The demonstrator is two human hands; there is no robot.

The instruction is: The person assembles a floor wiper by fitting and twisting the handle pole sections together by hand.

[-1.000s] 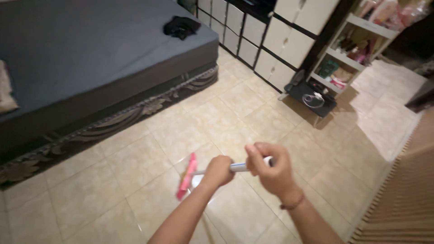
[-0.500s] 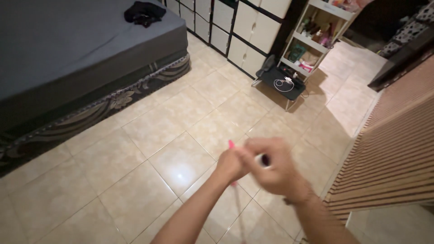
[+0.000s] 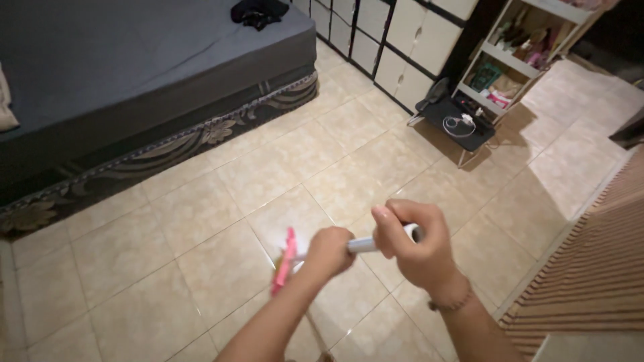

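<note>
Both hands are clamped round one white handle; the right hand wraps its near, upper end, fingers curled fully over it, while the left hand closes in a fist a little further down the shaft, so the two grips sit just beside each other; from there the handle's long axis runs left and slightly away, down toward the beige tiled floor; its pink broom head lies just left of the left fist, edge-on and low over the tiles, so the left hand is the nearer one to it; further left and far stands a grey bed; far right, a white shelf unit.
</note>
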